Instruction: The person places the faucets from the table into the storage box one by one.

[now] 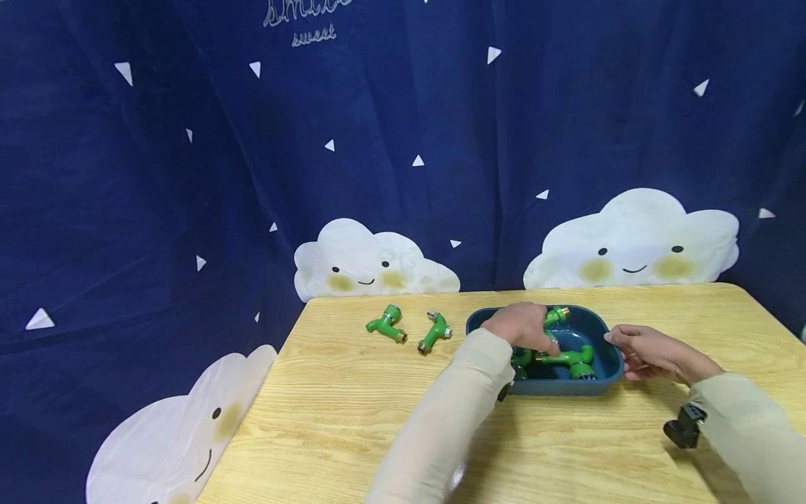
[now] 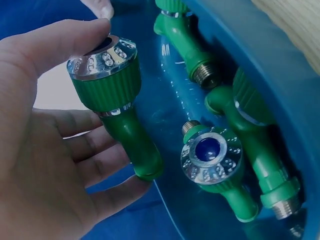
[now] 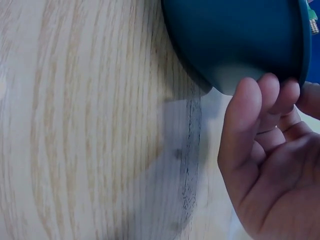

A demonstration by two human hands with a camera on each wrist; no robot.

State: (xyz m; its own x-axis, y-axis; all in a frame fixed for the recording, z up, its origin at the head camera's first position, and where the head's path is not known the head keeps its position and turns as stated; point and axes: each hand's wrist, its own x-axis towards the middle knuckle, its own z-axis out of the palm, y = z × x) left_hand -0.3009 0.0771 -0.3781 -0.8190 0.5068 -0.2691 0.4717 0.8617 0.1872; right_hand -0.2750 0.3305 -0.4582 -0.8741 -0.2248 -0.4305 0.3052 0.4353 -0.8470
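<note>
My left hand reaches into a dark blue plastic basin. In the left wrist view it holds a green tap, thumb on its silver-rimmed knob and fingers along the body. Around it in the basin lie more green taps: one with a blue-centred knob, another along the wall, and a third tap with its threaded end showing. My right hand grips the basin's right end, thumb at the rim and fingertips against the outer wall.
Two green taps, a left one and a right one, lie on the wooden table left of the basin. Behind the table's far edge hangs a dark blue curtain with white clouds and triangles.
</note>
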